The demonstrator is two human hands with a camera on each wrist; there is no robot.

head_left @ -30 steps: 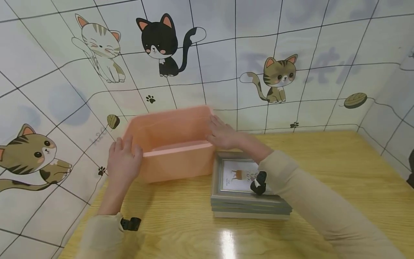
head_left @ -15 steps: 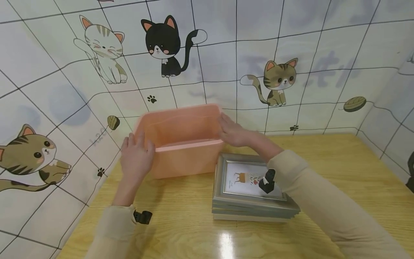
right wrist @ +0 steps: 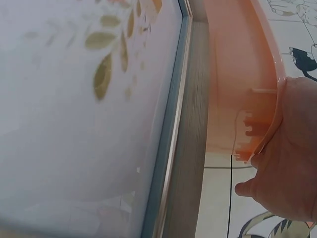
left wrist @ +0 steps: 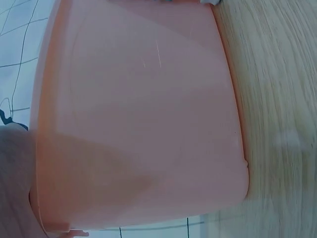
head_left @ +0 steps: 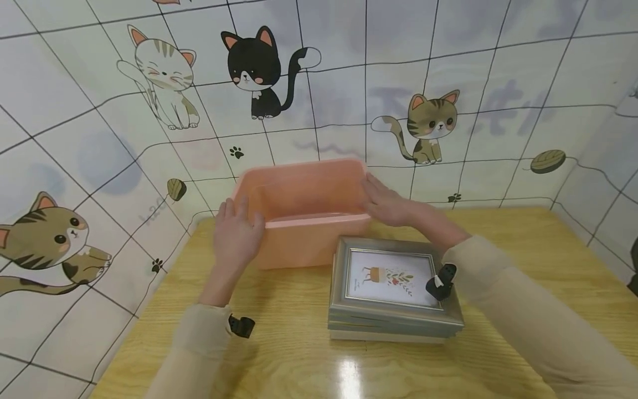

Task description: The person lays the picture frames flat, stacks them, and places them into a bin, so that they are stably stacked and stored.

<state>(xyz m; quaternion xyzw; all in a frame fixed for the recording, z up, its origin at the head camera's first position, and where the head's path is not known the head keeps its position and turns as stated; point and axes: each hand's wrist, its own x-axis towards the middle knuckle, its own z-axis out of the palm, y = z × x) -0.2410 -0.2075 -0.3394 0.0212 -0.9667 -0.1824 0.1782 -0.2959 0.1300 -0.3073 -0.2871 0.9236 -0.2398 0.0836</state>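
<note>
A pink-orange plastic bin [head_left: 304, 244] sits on the table near the back wall, its top open toward me. My left hand [head_left: 238, 233] presses its left end, with extended fingers at the rim and the thumb near the front corner. Against the right end lies my right hand [head_left: 391, 206], its fingers straight in the head view. A stack of grey picture frames [head_left: 391, 277] stands in front of the bin and hides its lower right corner. The left wrist view is filled by the bin's front wall [left wrist: 143, 109]. The right wrist view shows the top picture frame [right wrist: 188, 124] close up.
The wooden table [head_left: 513, 260] reaches right and forward of the stack. Walls with cat drawings [head_left: 339, 100] close off the back and left side. A black camera [head_left: 241, 326] is strapped to the left wrist, another camera [head_left: 441, 281] to the right.
Both hands have moved the bin rightward along the wall, so it is now partly behind the picture frames. The stack has stayed nearly where it was.
</note>
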